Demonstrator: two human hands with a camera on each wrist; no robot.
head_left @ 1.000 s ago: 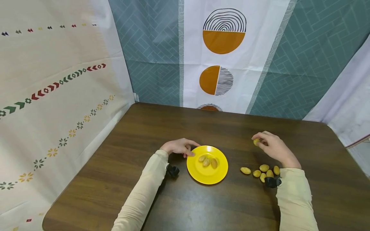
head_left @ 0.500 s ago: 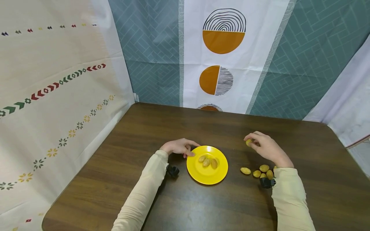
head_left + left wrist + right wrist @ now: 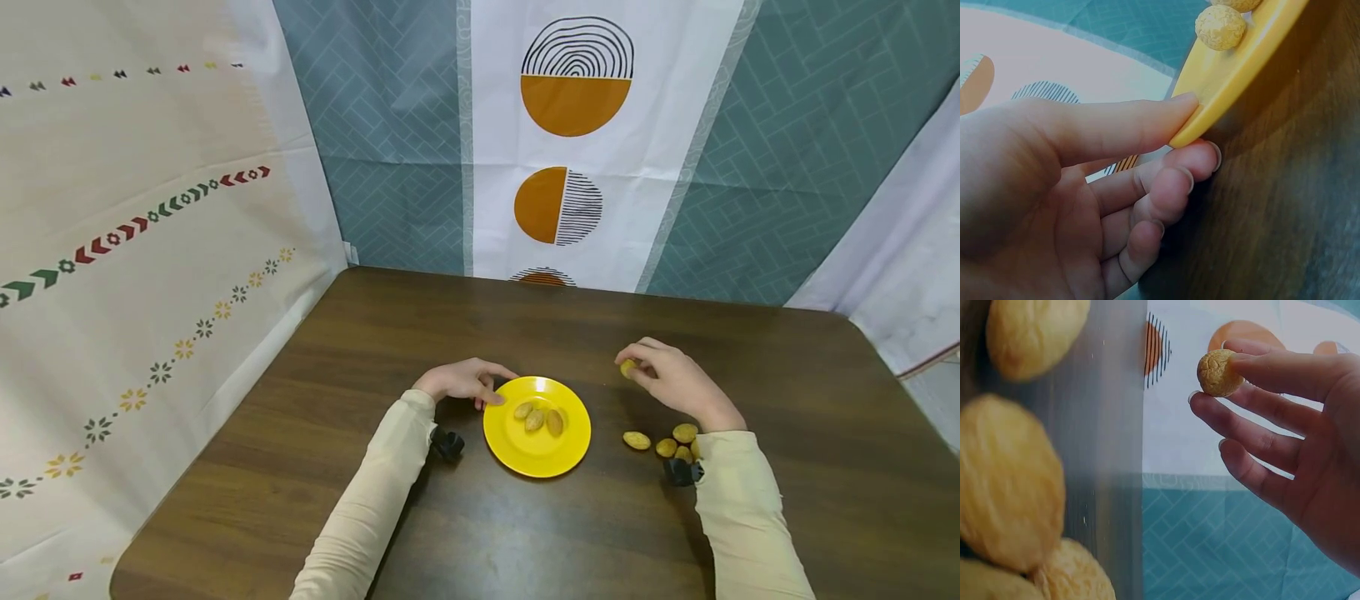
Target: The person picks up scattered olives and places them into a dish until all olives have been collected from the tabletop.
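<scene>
My left hand (image 3: 467, 382) pinches the left rim of a round yellow plate (image 3: 517, 458), thumb on top and fingers beneath, as the left wrist view shows. Three nut-like ovals (image 3: 534, 420), yellow-brown with wrinkled surfaces, lie in the middle of the plate. To the right of the plate my right hand (image 3: 678, 383) is raised over the table, pinching one more nut-like oval (image 3: 1217, 374) between thumb and fingertips. Its lower fingers are loosely bent. Below that hand, several similar ovals (image 3: 666, 448) lie in a loose group, partly hidden by the sleeve and wrist camera.
The brown wooden table (image 3: 450, 325) has rounded corners. A single oval (image 3: 637, 440) lies between the plate and the loose group. A patterned teal and white curtain (image 3: 405, 167) hangs behind the far edge, and a white embroidered cloth (image 3: 150, 275) hangs on the left.
My right hand has moved left toward the plate, carrying the pinched nut-like oval. Its sleeve now covers more of the loose group. The left hand and plate stay in place.
</scene>
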